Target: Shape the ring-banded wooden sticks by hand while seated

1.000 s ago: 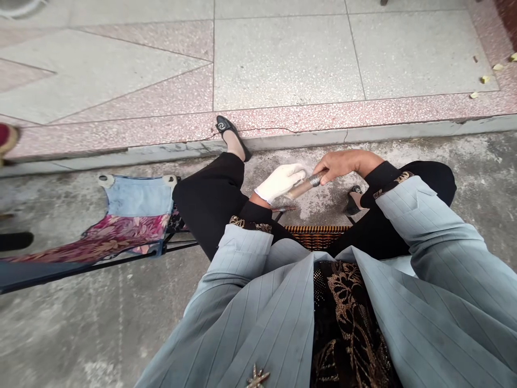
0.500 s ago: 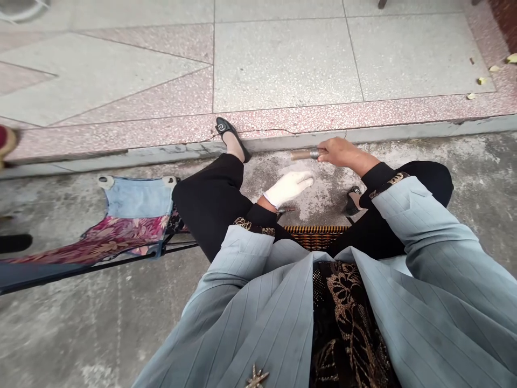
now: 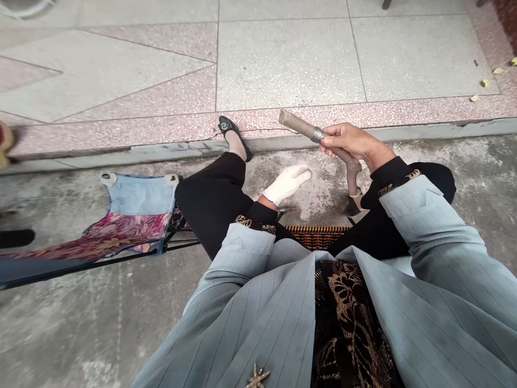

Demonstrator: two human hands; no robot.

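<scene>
My right hand (image 3: 348, 143) is bare and closed around a crooked brown wooden stick (image 3: 298, 125). Silvery wire is wound about the stick just ahead of my fingers. Its straight, blunt end points up and left over the kerb, while a bent part hangs below my palm towards my right shoe. To the left, my left hand (image 3: 287, 182) wears a white knitted glove. It is held over the ground between my knees, thumb a little apart from the fingers, with nothing visible in it. Just below the glove lies a thin dark object (image 3: 288, 209), partly hidden by my cuff.
A low kerb (image 3: 299, 143) edges the raised tiled floor (image 3: 283, 62) in front of me. At the left stands a folding recliner (image 3: 135, 196) with blue and floral cloth. A woven seat edge (image 3: 317, 237) shows between my thighs. Small yellow leaves (image 3: 485, 83) lie at the right.
My right hand has raised and tilted the stick, its blunt end swinging up and left, so the bent lower part now shows. My left hand has barely moved.
</scene>
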